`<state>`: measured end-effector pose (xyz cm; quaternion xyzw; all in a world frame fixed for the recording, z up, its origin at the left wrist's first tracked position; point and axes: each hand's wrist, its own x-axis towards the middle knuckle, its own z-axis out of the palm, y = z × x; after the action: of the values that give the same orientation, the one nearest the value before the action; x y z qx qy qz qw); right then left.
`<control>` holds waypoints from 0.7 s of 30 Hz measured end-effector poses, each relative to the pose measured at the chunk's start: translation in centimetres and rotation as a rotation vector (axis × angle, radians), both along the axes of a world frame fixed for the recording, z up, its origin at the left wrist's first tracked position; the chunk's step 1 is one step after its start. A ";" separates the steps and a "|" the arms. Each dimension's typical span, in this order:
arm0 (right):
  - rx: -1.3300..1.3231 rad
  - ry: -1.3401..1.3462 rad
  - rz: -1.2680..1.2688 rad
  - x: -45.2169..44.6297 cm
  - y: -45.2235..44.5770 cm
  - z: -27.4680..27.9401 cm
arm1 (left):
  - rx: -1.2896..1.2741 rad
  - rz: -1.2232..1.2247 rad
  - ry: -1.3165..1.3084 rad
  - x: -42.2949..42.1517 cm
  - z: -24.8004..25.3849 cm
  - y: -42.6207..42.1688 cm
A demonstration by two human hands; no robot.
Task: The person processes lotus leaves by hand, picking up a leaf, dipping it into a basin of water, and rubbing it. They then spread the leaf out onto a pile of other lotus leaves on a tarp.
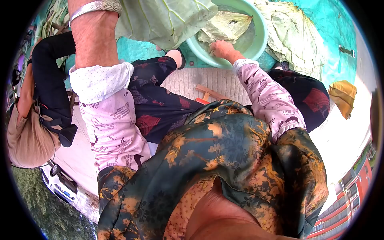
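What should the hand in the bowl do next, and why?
Perhaps the right hand should lift the pale-green crinkled leaf from the round mint-green basin, because the hand is at the leaf's lower edge and large pale wrinkled leaves lie beside the basin.

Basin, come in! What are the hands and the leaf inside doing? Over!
Left hand out of view. Right hand at near edge of inner leaf, in basin. Larger leaf hides part of basin's left rim.

The head camera looks forward and down past the wearer's close floral top (224, 138) toward the farther basin (262, 36).
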<state>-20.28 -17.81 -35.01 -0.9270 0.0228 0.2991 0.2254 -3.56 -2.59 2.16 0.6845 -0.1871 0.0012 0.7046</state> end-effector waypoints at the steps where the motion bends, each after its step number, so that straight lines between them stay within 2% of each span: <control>1: 0.027 0.018 -0.042 0.7 -0.1 0.2 | 0.001 0.002 -0.010 0.0 0.0 0.0; 2: 0.053 0.036 -0.084 1.0 0.0 0.3 | -0.003 0.003 -0.019 0.0 -0.1 0.0; 5: -0.001 -0.248 -0.051 0.0 0.7 0.7 | -0.038 -0.018 -0.061 -0.2 -0.2 -0.3; 9: -0.208 -0.367 0.071 -2.2 0.8 -1.0 | 0.002 -0.008 -0.017 -0.1 0.1 -0.3; 10: -0.188 -0.336 0.084 -2.1 0.5 -0.5 | 0.007 -0.010 0.009 -0.1 0.2 -0.3; 13: -0.048 0.022 0.067 0.7 0.1 1.0 | -0.025 0.000 0.082 -0.7 0.6 -0.7; 16: 0.074 -0.111 -0.097 2.1 0.3 2.6 | -0.015 0.053 0.047 -1.0 0.5 -0.9; 19: 0.053 -0.362 -0.122 1.8 1.4 0.4 | -0.012 0.004 -0.022 -1.0 0.3 -0.4; 21: -0.005 -0.225 -0.015 1.5 1.0 -0.2 | 0.002 0.018 -0.033 -0.8 0.2 -0.5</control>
<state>-18.74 -16.82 -35.19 -0.9550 0.0052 0.1913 0.2266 -4.38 -3.08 2.40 0.6868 -0.1924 0.0187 0.7007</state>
